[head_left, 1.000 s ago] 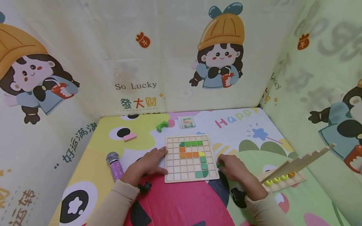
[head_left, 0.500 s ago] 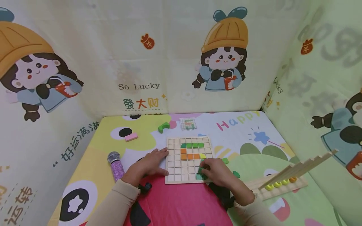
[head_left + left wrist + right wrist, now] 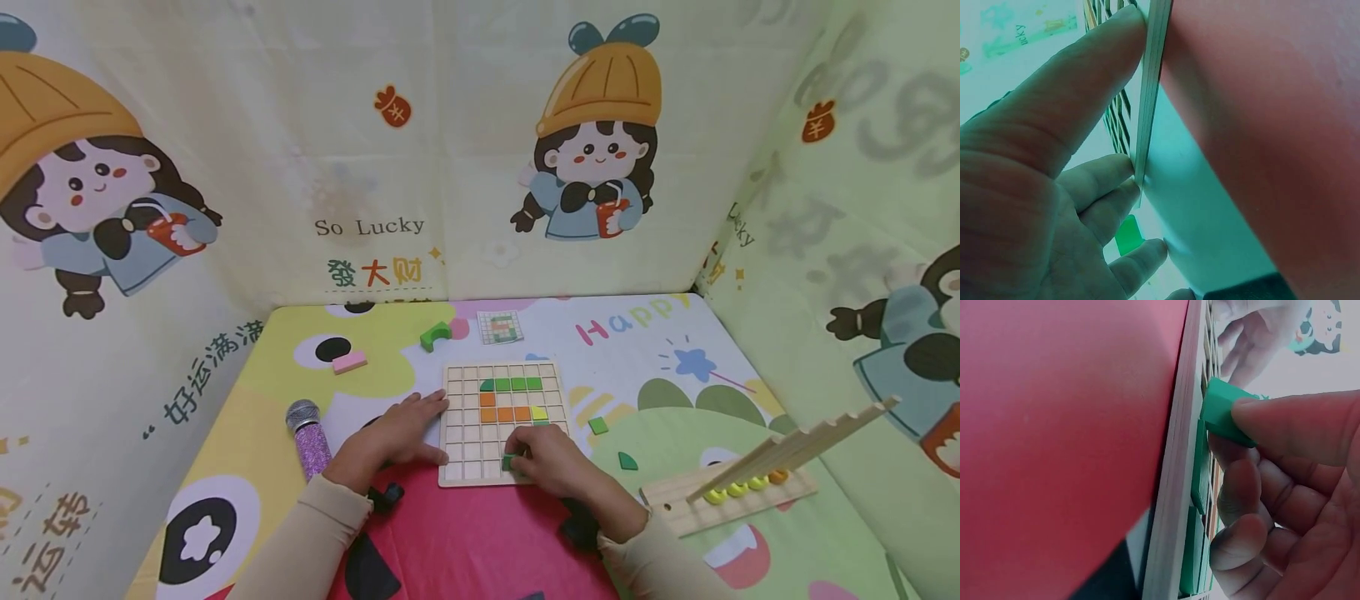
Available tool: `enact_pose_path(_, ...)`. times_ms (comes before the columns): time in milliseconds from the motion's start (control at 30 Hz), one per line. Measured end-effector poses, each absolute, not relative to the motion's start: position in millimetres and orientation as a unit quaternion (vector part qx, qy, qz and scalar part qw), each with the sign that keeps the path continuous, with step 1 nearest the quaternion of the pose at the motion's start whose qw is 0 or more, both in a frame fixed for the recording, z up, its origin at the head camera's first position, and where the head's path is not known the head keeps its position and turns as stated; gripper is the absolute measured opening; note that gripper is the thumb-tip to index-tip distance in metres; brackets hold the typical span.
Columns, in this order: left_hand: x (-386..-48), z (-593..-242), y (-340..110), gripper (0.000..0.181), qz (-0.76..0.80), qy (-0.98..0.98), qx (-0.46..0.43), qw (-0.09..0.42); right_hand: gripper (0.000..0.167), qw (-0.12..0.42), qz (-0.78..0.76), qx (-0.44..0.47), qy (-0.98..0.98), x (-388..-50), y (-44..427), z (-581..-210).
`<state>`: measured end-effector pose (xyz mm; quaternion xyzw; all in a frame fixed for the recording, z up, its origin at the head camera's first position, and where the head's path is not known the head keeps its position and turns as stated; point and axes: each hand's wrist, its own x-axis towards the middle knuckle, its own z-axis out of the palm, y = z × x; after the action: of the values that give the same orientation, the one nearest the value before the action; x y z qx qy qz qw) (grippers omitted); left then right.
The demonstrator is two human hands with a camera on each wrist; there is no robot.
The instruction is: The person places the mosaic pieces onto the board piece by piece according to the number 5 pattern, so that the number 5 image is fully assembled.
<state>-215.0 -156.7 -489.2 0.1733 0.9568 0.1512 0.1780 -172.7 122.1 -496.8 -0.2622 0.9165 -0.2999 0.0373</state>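
Observation:
A wooden grid board [image 3: 461, 454] lies on the table, with green, orange and yellow tiles in some of its squares. My left hand [image 3: 405, 429] rests at the board's left edge, its fingers straight and touching the rim. Over the board's bottom row, my right hand [image 3: 558, 462] pinches a green tile [image 3: 1225, 409] between thumb and fingers. That tile is tilted just beside another green tile [image 3: 1200, 469] in the right wrist view. The right hand covers the lower right squares in the head view.
Right of the board lie a green square tile [image 3: 597, 425] and a green quarter-round tile [image 3: 627, 461]. A wooden rack [image 3: 675, 504] stands farther right. Behind are a pattern card [image 3: 500, 327], a green arch block [image 3: 435, 336] and a pink block [image 3: 349, 362]. A microphone [image 3: 311, 446] lies left.
My right hand has moved left from beside the board's right edge to over its bottom row, uncovering two loose green tiles. The left hand has stayed at the board's left edge.

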Motion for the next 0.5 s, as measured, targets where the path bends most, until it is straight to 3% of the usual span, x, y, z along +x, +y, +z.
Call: enact_pose_path(500, -214.5, -488.1, -157.0, 0.098, 0.160, 0.953, 0.178, 0.185, 0.010, 0.038, -0.264, -0.256, 0.929, -172.7, 117.4, -499.3)
